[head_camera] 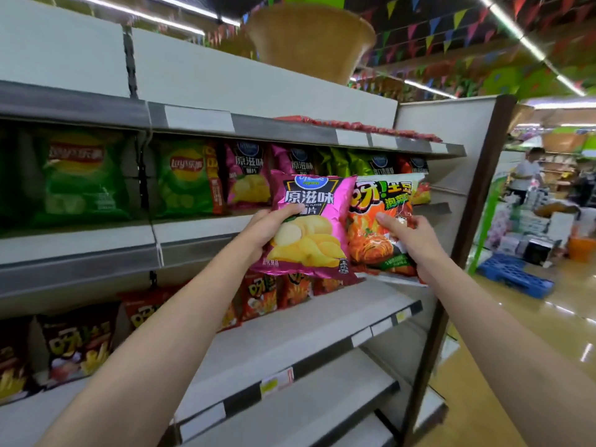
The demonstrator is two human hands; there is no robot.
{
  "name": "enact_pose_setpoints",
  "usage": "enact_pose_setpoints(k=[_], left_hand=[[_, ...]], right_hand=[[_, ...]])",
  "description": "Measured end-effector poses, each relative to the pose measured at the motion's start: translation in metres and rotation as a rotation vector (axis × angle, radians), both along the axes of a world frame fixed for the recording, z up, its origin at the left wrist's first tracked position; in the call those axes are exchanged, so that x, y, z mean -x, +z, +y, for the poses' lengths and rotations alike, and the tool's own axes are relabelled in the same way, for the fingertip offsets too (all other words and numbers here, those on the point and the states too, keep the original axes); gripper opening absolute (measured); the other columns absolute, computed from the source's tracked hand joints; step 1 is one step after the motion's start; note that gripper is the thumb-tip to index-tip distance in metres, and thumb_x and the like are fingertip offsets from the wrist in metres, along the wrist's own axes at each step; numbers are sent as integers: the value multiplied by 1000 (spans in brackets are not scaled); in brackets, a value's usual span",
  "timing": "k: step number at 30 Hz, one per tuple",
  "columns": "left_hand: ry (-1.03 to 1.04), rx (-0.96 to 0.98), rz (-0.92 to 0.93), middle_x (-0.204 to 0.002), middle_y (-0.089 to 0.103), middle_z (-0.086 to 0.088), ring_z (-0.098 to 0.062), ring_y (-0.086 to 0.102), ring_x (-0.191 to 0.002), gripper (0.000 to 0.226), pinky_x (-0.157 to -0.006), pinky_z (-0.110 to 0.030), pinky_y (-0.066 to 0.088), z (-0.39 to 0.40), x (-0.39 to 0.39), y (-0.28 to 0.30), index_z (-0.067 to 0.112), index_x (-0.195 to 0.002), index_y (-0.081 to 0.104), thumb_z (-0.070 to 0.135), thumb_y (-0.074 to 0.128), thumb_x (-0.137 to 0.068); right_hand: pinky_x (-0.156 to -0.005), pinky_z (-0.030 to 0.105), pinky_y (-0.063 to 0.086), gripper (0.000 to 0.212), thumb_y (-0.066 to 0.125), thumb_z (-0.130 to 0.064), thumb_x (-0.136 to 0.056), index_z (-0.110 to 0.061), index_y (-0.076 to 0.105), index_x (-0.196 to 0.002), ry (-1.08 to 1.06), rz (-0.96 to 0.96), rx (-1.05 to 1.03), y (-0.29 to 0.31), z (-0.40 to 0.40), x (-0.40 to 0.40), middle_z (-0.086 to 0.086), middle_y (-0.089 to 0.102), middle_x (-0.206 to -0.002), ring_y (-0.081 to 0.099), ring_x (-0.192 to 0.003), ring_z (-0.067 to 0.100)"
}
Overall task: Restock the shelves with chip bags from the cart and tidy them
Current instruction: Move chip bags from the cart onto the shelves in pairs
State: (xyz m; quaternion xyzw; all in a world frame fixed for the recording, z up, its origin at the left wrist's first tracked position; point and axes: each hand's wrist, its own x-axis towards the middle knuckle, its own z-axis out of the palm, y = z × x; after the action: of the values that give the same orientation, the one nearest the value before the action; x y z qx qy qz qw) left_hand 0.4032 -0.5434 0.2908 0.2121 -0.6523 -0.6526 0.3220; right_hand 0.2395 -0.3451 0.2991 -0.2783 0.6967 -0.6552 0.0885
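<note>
Two bags held up before the middle shelf [200, 230]: pink chip bag [309, 221] gripped at its left edge by the left hand [269, 229], fingers behind and thumb across the front; white-and-orange chip bag [383, 221] pinched at its right side by the right hand [409, 240], fingers curled round it. Pink overlapping the orange slightly. Matching pink bags [248, 175] standing upright on that shelf, just behind; matching orange packs [261, 296] on the shelf below [322, 317]. Advised: sort by flavour, pink into its own row, upright, label outward, flush with neighbours; orange likely to the lower shelf. Light hold recommended, contents fragile. Cart not in view
</note>
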Motion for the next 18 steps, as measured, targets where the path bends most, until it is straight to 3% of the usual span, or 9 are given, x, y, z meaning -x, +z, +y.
enact_pose_setpoints(k=[3, 5, 7, 10, 12, 14, 16, 18], left_hand=[[39, 16, -22, -94, 75, -7, -25, 71, -87, 46, -84, -37, 57, -18, 10, 12, 12, -104, 71, 43, 80, -72], [82, 23, -33, -92, 75, -7, -25, 71, -87, 45, -84, -37, 57, -31, 13, 16, 11, -105, 71, 43, 78, -74], [114, 19, -37, -96, 75, -8, -25, 71, -91, 61, -89, -40, 56, -43, 12, 21, 10, -112, 69, 49, 80, -67], [217, -31, -44, -112, 70, -9, -26, 69, -98, 117, -90, -43, 55, -63, 10, 30, 11, -131, 54, 67, 86, -33], [314, -47, -44, -123, 64, -7, -25, 65, -106, 138, -93, -43, 53, -83, 10, 33, 17, -140, 46, 75, 83, -21], [389, -42, -61, -127, 62, -6, -24, 63, -108, 131, -92, -40, 53, -91, 7, 40, 19, -141, 44, 77, 82, -30], [439, -44, -51, -114, 68, -8, -23, 67, -97, 91, -78, -33, 57, -90, 6, 47, 14, -134, 52, 64, 77, -63], [463, -48, -52, -104, 71, -9, -25, 68, -91, 60, -79, -34, 57, -96, 8, 48, 12, -121, 62, 53, 72, -77]], right_hand=[[-100, 45, 47, 88, 81, -54, -63, -13, 41, -130, 28, -11, -3, 8, -22, 18, 4, 57, -118, 58, -110, 24], [-100, 48, 47, 111, 82, -67, -43, -14, 41, -131, 71, -17, -9, 13, -39, 26, 5, 58, -123, 59, -112, 26], [-100, 48, 47, 127, 81, -74, -31, -13, 41, -135, 118, -14, -19, 16, -58, 34, 7, 58, -127, 59, -112, 27], [-97, 38, 46, 101, 79, -65, -56, -11, 45, -134, 187, -10, -20, 18, -90, 48, 3, 59, -124, 58, -111, 22], [-99, 39, 45, 89, 76, -59, -69, -9, 45, -135, 218, -15, -10, 19, -110, 56, 3, 58, -126, 57, -113, 22], [-99, 38, 42, 83, 72, -55, -76, -8, 42, -138, 251, 5, -27, 22, -129, 65, 3, 55, -126, 53, -116, 23], [-97, 36, 40, 82, 69, -53, -79, -6, 40, -139, 279, 11, -31, 28, -143, 75, 4, 54, -128, 52, -117, 23], [-101, 39, 40, 86, 70, -55, -78, -7, 38, -142, 304, 14, -33, 34, -153, 86, 8, 53, -134, 51, -121, 26]])
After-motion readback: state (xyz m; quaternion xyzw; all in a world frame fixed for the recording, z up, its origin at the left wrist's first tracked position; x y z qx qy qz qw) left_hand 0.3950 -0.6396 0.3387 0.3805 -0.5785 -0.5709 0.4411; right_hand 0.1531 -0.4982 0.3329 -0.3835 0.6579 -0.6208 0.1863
